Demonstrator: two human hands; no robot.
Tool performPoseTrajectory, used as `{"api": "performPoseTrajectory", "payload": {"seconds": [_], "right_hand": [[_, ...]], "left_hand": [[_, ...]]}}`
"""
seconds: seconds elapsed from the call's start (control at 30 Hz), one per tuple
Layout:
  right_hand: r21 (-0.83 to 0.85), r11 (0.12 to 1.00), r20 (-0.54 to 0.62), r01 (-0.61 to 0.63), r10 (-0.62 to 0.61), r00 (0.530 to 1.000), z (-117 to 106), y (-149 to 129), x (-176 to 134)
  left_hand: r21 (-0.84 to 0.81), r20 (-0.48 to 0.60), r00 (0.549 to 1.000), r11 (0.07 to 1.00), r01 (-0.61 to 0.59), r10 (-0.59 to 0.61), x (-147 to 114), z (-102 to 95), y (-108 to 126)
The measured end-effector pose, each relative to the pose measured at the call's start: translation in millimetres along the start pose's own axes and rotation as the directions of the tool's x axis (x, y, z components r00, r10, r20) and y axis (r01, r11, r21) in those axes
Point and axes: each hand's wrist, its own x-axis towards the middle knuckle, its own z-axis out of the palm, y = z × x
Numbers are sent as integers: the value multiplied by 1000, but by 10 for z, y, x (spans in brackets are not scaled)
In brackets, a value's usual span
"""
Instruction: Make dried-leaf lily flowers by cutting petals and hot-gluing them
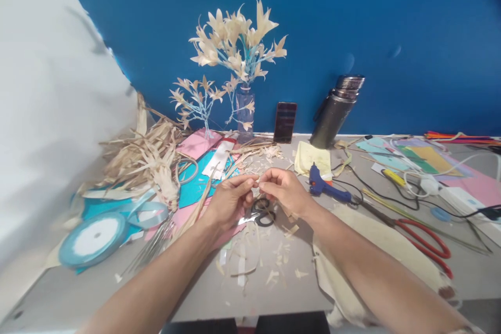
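My left hand [235, 198] and my right hand [284, 190] meet over the middle of the table, both with fingers pinched together. A small pale piece shows between the fingertips, too small to name. Just below the hands lie black-handled scissors [264, 214], partly hidden by the left hand. Pale scraps [279, 255] are strewn on the table in front of them. A blue glue gun [329, 185] rests to the right of my right hand. Turquoise paper [193, 188] and dried husk strips lie left of my left hand.
Husk flowers [238, 36] stand in a clear bottle [245, 112] against the blue wall. A phone [285, 122] and a tilted flask [338, 112] lean there too. Ribbon spool [94, 237] and dried husks [152, 151] occupy the left; red-handled shears [425, 240], cables and a power strip [469, 214] the right.
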Motion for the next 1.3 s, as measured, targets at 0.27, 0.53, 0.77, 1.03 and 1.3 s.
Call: {"api": "performPoseTrajectory", "payload": {"seconds": [0.27,0.53,0.77,1.03,1.3], "right_hand": [[-599,782,-41,174,-246,968,-42,-35,-21],[-724,662,-10,195,-292,956,-55,-47,-22],[-317,933,-25,172,-190,982,-67,-39,5],[-77,991,47,108,-105,993,-66,13,11],[-191,972,-100,138,-159,982,-9,-38,-21]], "left_hand": [[504,-15,930,806,-311,368,-74,33,138],[627,62,902,687,-368,427,-75,57,69],[336,57,997,939,-77,61,-29,-6,21],[258,136,991,966,-22,-13,-20,-21,11],[604,139,970,759,-244,201,-97,51,21]]}}
